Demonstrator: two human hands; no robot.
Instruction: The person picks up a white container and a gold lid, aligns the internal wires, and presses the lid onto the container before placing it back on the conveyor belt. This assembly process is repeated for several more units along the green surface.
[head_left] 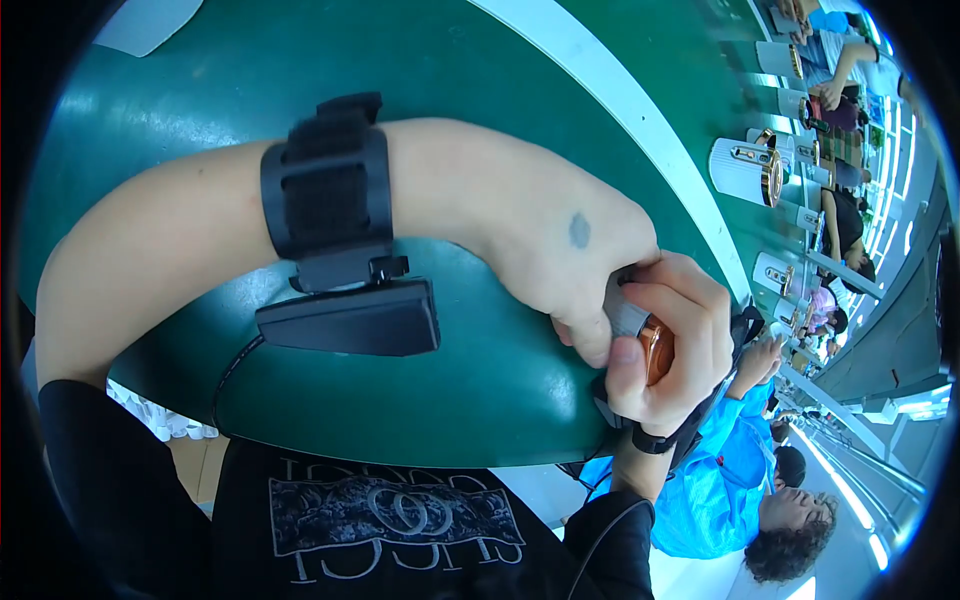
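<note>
My left hand [560, 235] reaches across from the left, bent at the wrist, its thumb and fingers closed on the grey end of a small rounded part [657, 348]. That part is grey on one side and shiny copper on the other; most of it is hidden by fingers. My right hand [685, 325] is wrapped round the copper side, thumb in front and fingers curled over the top. The two hands touch each other above the right side of the green table [480, 390].
A black strapped device [345, 315] with a cable rides on my left wrist. A white strip [640, 110] curves along the table. Several white appliances with gold trim [745, 170] stand beyond it. A person in blue [710, 480] sits close at right. A pale object [150, 22] lies at upper left.
</note>
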